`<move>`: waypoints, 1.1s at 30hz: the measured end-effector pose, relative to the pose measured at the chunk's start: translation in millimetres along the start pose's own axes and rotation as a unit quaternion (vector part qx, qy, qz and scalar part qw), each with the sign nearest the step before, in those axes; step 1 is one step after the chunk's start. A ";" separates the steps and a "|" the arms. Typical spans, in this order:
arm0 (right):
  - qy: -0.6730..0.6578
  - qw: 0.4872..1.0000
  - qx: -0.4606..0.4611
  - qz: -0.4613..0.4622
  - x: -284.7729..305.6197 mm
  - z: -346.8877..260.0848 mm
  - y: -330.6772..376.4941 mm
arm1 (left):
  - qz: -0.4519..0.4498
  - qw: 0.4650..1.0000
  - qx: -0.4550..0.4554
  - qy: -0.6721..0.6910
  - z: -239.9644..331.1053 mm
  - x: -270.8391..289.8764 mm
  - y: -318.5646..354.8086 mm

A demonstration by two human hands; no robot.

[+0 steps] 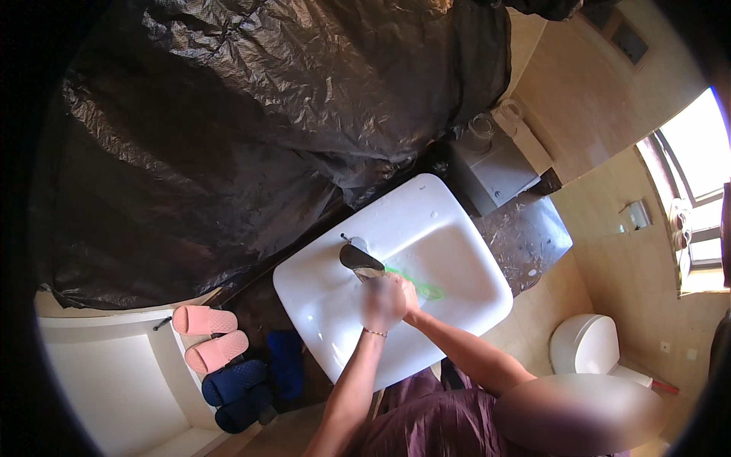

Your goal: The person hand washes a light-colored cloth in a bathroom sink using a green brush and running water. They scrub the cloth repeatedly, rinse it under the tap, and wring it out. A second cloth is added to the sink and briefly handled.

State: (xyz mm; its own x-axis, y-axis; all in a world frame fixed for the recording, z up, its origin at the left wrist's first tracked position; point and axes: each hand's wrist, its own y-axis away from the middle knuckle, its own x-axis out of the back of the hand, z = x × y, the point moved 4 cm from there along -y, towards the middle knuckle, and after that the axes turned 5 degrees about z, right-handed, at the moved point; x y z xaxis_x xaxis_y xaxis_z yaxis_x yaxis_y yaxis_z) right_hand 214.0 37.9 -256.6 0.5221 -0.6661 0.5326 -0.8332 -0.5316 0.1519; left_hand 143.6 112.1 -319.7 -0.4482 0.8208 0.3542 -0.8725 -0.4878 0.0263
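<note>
My left hand and my right hand meet over the white washbasin, just under the spout of the dark faucet. A blur covers most of the left hand, so its fingers do not show. My right hand is closed against the left one; anything between them is hidden. A thin band sits on my left wrist. Beside the right hand, in the basin, lies a thin bright green looped thing whose kind I cannot make out.
A large black plastic sheet hangs behind the basin. Pink slippers and dark blue slippers stand at the left by a white shelf unit. At the right are a grey box, a white toilet and a bright window.
</note>
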 end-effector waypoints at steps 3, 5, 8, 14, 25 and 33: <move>0.043 0.997 -0.040 -0.053 -2.9 1.5 -4.6 | -0.067 0.978 0.030 -0.197 6.6 0.8 -2.0; 0.069 0.989 -0.076 -0.109 -5.5 -2.0 -7.3 | -0.068 0.958 0.030 -0.276 11.6 5.3 -0.6; 0.052 0.995 -0.024 -0.079 -38.7 45.6 -18.8 | -0.071 0.947 0.020 -0.312 30.4 9.5 -7.9; -0.295 0.900 -0.288 -0.143 -46.1 69.9 -19.2 | -0.032 0.997 -0.061 -0.034 56.3 23.7 -13.2; 0.017 0.966 -0.254 -0.049 -18.3 10.8 -7.3 | 0.259 0.843 0.271 0.385 1.6 7.5 -3.5; 0.061 0.982 -0.176 -0.027 -15.2 3.4 -7.8 | 0.279 0.908 0.275 0.150 -42.9 9.4 -0.4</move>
State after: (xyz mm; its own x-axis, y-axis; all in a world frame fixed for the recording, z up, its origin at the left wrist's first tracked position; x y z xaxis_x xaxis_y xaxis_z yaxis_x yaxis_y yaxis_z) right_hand 213.3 50.4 -268.7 0.5603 -0.5626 0.6079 -0.8269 -0.3369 0.4503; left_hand 131.4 132.7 -356.5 -0.8954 0.4039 0.1873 -0.3015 -0.8597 0.4123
